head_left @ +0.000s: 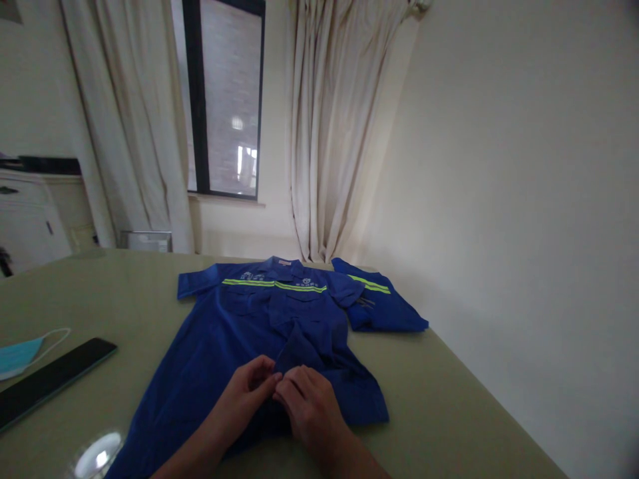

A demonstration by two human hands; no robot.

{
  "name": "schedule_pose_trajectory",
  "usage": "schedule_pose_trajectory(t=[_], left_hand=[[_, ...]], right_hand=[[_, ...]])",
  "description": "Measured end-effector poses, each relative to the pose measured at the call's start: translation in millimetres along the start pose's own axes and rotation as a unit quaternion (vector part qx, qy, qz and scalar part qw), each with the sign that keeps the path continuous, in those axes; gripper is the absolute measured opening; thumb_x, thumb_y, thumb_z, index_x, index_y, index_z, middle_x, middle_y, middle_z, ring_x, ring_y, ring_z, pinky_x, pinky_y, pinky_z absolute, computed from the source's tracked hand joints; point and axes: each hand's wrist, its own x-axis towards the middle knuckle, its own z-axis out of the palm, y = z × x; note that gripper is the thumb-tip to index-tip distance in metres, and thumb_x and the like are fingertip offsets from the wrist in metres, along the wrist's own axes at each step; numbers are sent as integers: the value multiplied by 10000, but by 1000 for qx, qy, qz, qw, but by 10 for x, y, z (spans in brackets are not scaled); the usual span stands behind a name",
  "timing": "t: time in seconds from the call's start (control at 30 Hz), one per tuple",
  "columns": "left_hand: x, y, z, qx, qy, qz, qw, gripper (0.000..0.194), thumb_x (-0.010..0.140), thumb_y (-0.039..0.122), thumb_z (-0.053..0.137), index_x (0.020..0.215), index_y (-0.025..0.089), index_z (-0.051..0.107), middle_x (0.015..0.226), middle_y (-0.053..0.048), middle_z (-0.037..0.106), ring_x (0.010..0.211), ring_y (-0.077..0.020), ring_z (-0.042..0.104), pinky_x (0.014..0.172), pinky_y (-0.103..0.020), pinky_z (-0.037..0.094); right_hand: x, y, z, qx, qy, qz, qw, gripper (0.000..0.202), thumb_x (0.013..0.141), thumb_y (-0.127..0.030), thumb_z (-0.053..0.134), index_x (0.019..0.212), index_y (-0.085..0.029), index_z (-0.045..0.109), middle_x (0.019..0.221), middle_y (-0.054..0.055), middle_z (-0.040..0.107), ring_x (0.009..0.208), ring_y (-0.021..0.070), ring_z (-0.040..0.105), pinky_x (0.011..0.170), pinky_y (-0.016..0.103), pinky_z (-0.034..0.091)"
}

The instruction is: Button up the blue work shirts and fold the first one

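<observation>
A blue short-sleeved work shirt lies spread on the table, collar at the far end, with a yellow-green reflective stripe across its chest. My left hand and my right hand meet at the front opening, low on the shirt. Both hands pinch the cloth there, which rises in a fold between them. Whether a button sits between the fingertips is hidden. Just behind the shirt's right sleeve, a second blue garment with the same stripe lies folded.
The greenish table runs along a white wall on the right. To the left are a dark phone-like slab, a blue face mask and a shiny round object. Curtains and a window stand behind.
</observation>
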Motion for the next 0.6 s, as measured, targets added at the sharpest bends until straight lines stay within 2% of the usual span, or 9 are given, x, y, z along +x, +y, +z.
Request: schedule_pose_trajectory(t=[0.1, 0.27, 0.33, 0.47, 0.6], left_hand=[[6, -50, 1, -10, 16, -6, 1000, 467, 744, 605, 769, 861, 176, 627, 722, 32, 600, 694, -141, 560, 664, -250, 450], [12, -41, 16, -53, 44, -33, 997, 507, 682, 619, 812, 855, 172, 647, 727, 24, 626, 706, -149, 592, 674, -250, 465], [2, -6, 23, -73, 55, -48, 995, 525, 638, 621, 840, 837, 175, 648, 736, 24, 634, 713, -149, 603, 682, -246, 472], [-18, 29, 37, -85, 71, -63, 992, 502, 645, 601, 843, 855, 183, 664, 777, 16, 659, 747, -153, 623, 700, -238, 483], [-8, -10, 51, -101, 61, -62, 991, 510, 643, 596, 845, 885, 185, 664, 797, -6, 690, 757, -171, 646, 683, -242, 489]], right_hand=[[10, 13, -11, 9, -2, -9, 1000, 163, 1042, -217, 495, 954, -208, 632, 868, 39, 664, 780, 179, 601, 733, 300, 473], [6, -1, -28, 57, -8, 30, 998, 94, 1016, -232, 552, 974, -222, 635, 899, 38, 661, 816, 180, 604, 738, 290, 470], [-10, -12, -18, 100, -3, 72, 992, 9, 972, -220, 624, 971, -224, 631, 915, 34, 659, 846, 184, 609, 746, 286, 469], [-39, -41, 28, 196, 8, 187, 963, 167, 854, -132, 749, 907, -219, 616, 898, 8, 645, 846, 169, 613, 737, 257, 460], [-36, -73, 56, 236, -3, 268, 934, 234, 808, -25, 730, 896, -217, 628, 897, -5, 640, 835, 158, 608, 733, 241, 451]])
